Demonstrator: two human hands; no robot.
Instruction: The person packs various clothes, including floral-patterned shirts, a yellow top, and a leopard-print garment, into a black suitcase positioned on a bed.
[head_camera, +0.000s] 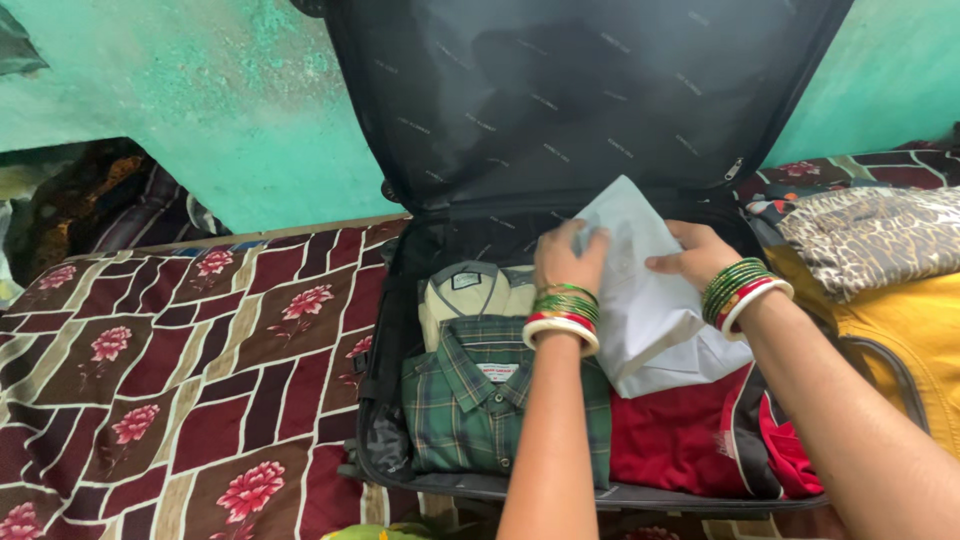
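Observation:
An open black suitcase (385, 330) lies on a bed, its lid propped against the wall. Both my hands hold a folded white shirt (645, 300) over its far right part. My left hand (568, 258) grips the shirt's left edge and my right hand (695, 255) grips its right edge. Both wrists carry green, red and white bangles. Inside lie a folded green plaid shirt (465, 405) at the front left, a cream shirt (470, 292) behind it, and a red garment (680, 440) at the front right, under the white shirt.
A maroon patchwork bedsheet with pink flowers (180, 380) covers the bed to the left. To the right lie a yellow cloth (905, 330) and a leopard-print fabric (870, 235). A teal wall (220, 100) stands behind.

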